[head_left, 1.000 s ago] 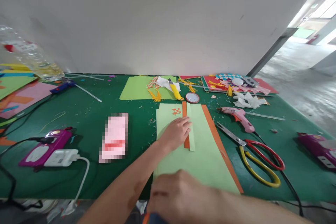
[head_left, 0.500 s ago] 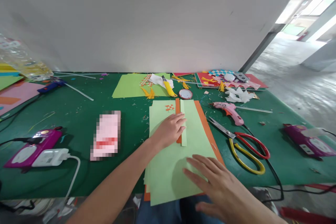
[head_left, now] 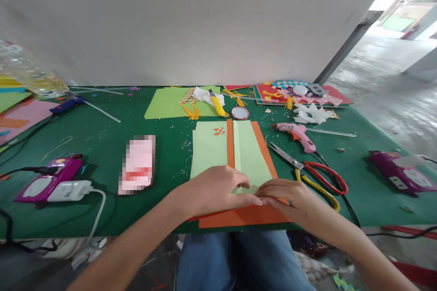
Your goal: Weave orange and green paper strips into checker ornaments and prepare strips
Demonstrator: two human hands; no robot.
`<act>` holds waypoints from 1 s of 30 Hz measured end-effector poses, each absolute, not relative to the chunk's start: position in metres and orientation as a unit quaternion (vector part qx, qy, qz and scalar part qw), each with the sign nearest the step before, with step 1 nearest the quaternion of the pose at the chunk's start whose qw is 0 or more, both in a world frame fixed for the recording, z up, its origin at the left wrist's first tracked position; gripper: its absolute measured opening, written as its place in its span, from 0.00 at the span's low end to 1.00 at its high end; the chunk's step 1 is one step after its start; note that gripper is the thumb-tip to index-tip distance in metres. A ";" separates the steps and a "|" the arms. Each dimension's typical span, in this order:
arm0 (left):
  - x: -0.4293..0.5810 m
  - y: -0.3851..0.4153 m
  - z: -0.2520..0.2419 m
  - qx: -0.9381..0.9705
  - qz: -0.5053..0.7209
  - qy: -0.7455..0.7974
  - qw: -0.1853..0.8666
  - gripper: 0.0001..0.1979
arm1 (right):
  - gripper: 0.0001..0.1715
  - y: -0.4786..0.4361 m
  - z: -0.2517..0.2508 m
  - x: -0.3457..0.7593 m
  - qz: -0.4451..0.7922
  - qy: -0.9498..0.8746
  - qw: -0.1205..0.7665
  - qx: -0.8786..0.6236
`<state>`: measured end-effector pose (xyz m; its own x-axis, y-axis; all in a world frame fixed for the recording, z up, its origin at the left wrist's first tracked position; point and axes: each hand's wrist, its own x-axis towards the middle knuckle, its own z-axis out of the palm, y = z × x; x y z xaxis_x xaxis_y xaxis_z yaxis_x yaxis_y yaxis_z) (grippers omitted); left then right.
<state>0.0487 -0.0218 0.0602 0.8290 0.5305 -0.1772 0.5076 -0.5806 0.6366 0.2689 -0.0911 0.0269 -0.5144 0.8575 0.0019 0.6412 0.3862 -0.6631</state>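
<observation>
A light green sheet of paper (head_left: 210, 152) lies in front of me, over an orange sheet (head_left: 242, 218) that shows along the near edge and the right side. My left hand (head_left: 218, 191) and my right hand (head_left: 290, 195) meet at the near edge of the green sheet, thumbs and fingertips pressed together on it. That edge seems lifted and bent away from me, though the fingers partly hide it. An orange strip (head_left: 230, 141) and a pale green strip (head_left: 236, 145) run lengthwise on the sheet beyond my hands. Beside them lies a small orange checkered paper piece (head_left: 219, 132).
Right of the paper are scissors (head_left: 290, 159) and a pink glue gun (head_left: 297, 134). Behind it lie a yellow utility knife (head_left: 218, 103) and a round tape roll (head_left: 240, 112). A blurred pink phone (head_left: 138, 161) and a purple power strip (head_left: 58, 182) are left.
My left hand has come back from the strips to the sheet's near edge, and my right hand has joined it there. The green sheet's near end has bent up, exposing more orange.
</observation>
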 end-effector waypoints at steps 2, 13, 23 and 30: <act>0.042 -0.024 0.060 0.876 0.008 0.289 0.386 0.20 | 0.18 -0.087 0.029 0.268 0.317 -0.811 0.178 -0.458; 0.028 -0.019 0.048 0.842 0.024 0.276 0.462 0.12 | 0.20 -0.093 0.028 0.274 0.209 -0.782 0.235 -0.538; 0.019 0.004 0.042 0.793 0.034 0.293 0.533 0.15 | 0.12 -0.109 0.029 0.288 0.068 -0.691 0.287 -0.660; 0.017 0.007 0.040 0.779 0.046 0.323 0.535 0.18 | 0.06 -0.126 0.015 0.293 0.113 -0.676 0.277 -0.673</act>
<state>0.0166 0.0071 0.0400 0.7867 0.5530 -0.2745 0.4545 -0.2180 0.8636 0.2934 -0.1263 0.0154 0.0607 0.9729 0.2233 0.8477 0.0678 -0.5261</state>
